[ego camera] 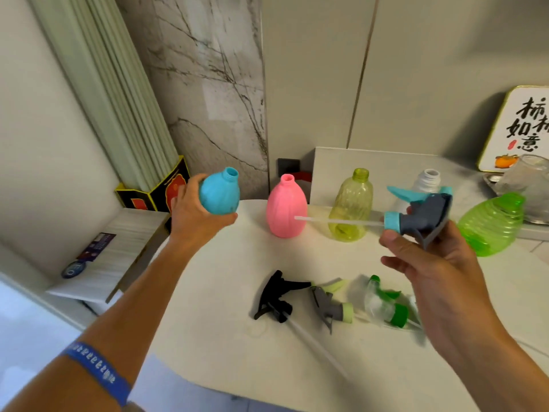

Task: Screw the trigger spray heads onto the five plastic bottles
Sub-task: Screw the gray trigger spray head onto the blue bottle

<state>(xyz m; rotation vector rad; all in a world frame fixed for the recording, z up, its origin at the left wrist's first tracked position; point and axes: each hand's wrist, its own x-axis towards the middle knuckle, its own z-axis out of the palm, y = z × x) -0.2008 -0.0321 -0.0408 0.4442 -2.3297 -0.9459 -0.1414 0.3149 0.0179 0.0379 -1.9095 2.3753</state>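
Note:
My left hand (193,212) grips a blue bottle (219,191) lifted above the table's left end, its open neck tilted up to the right. My right hand (427,257) holds a grey and blue spray head (421,212) whose white tube points left toward the pink bottle (285,211). A yellow-green bottle (352,209), a white bottle (424,182) and a bright green bottle (493,224) stand in the same row, all uncapped. On the white table (225,292) lie a black spray head (276,298), a grey and pale green one (332,304) and a clear and green one (386,304).
A framed calligraphy sign (517,129) leans on the wall at the far right, with a clear crinkled container (528,182) on a metal tray in front of it. A white box (110,257) and a black and gold box (160,191) sit left of the table.

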